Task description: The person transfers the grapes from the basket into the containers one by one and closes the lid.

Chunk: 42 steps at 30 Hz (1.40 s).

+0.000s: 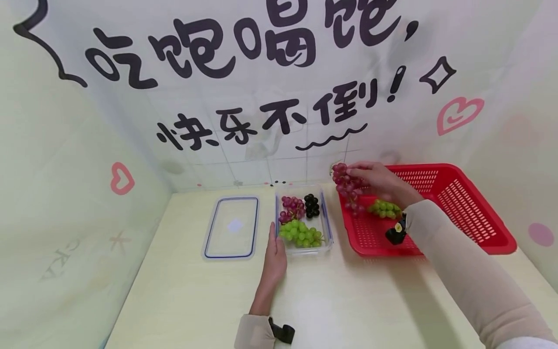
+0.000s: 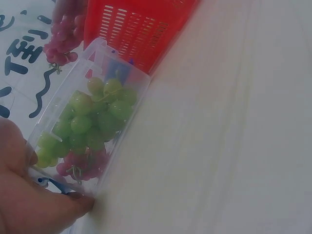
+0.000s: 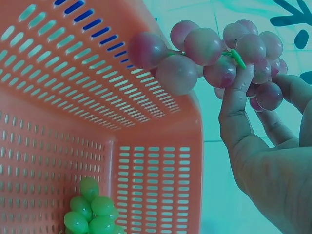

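A bunch of red grapes [image 1: 346,186] hangs over the far left rim of the red basket [image 1: 444,237]. My right hand [image 1: 379,182] pinches it; the right wrist view shows the grapes [image 3: 202,46] at the fingertips. Inside the basket lies a bunch of green grapes [image 1: 384,209]. A clear plastic container [image 1: 305,251] holds green grapes [image 1: 301,232], red grapes [image 1: 291,207] and black grapes [image 1: 311,206]. My left hand [image 1: 274,254] rests against the container's left wall with fingers extended, its thumb by the near corner in the left wrist view.
Left of the container, a clear lid [image 1: 231,228] with a blue seal lies flat on the pale table [image 1: 183,291]. A white printed sheet [image 1: 244,106] with large black writing rises behind the table's far edge.
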Each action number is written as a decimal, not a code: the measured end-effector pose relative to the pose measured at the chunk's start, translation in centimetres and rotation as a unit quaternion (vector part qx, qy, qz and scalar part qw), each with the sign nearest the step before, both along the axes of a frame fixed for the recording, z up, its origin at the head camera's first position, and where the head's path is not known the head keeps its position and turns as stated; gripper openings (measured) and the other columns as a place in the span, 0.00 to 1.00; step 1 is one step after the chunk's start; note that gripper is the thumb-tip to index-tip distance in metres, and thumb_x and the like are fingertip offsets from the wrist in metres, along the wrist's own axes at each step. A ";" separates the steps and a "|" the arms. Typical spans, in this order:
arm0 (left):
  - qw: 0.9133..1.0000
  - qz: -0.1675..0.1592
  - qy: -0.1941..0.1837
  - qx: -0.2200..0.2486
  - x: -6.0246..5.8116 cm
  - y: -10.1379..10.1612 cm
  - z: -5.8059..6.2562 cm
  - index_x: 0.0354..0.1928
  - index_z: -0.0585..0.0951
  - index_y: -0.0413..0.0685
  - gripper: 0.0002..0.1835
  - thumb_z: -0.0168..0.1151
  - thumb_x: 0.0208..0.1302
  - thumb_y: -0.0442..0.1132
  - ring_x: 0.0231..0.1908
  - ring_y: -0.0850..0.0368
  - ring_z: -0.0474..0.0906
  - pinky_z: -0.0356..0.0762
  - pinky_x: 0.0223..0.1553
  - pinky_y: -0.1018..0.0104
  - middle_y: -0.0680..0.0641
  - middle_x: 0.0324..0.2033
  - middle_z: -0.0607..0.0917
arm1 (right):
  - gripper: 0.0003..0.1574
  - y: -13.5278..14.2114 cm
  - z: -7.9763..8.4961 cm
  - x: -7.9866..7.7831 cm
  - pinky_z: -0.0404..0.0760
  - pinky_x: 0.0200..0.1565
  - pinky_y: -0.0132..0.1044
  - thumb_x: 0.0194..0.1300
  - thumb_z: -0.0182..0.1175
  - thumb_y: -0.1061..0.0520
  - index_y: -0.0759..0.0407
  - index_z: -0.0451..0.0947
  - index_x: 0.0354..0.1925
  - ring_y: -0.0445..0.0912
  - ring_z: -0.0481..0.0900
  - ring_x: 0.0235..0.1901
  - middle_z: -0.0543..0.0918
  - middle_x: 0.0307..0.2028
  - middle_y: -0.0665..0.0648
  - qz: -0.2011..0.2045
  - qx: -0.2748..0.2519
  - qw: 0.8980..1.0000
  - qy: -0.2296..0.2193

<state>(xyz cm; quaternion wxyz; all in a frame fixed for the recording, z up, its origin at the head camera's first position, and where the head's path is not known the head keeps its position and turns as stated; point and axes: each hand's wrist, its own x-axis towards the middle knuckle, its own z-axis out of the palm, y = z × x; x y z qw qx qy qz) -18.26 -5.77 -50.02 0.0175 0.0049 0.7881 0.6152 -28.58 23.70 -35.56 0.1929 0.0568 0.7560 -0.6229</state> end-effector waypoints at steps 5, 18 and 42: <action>1.000 0.000 -0.001 0.004 0.0 0.0 0.2 0.79 0.42 0.43 0.29 0.30 0.82 0.39 0.76 0.38 0.41 0.39 0.76 0.43 0.36 0.78 0.45 | 0.28 -0.7 0.3 0.0 0.85 0.47 0.34 0.74 0.56 0.48 0.58 0.69 0.66 0.46 0.79 0.48 0.76 0.56 0.59 -0.002 -0.002 1.000 0.006; 1.000 -0.004 -0.018 0.004 0.1 0.1 0.4 0.79 0.40 0.46 0.30 0.30 0.82 0.41 0.77 0.42 0.40 0.40 0.77 0.45 0.40 0.79 0.43 | 0.28 -2.4 1.0 0.1 0.87 0.43 0.33 0.73 0.57 0.50 0.62 0.70 0.65 0.44 0.83 0.40 0.84 0.44 0.53 0.023 -0.021 0.999 0.020; 1.000 0.000 -0.005 -0.001 0.2 0.1 0.4 0.79 0.42 0.43 0.30 0.31 0.82 0.41 0.77 0.40 0.40 0.39 0.77 0.44 0.38 0.78 0.44 | 0.23 -5.4 -1.0 0.0 0.88 0.39 0.36 0.74 0.56 0.53 0.62 0.73 0.62 0.44 0.83 0.34 0.85 0.38 0.53 0.047 -0.039 0.998 0.001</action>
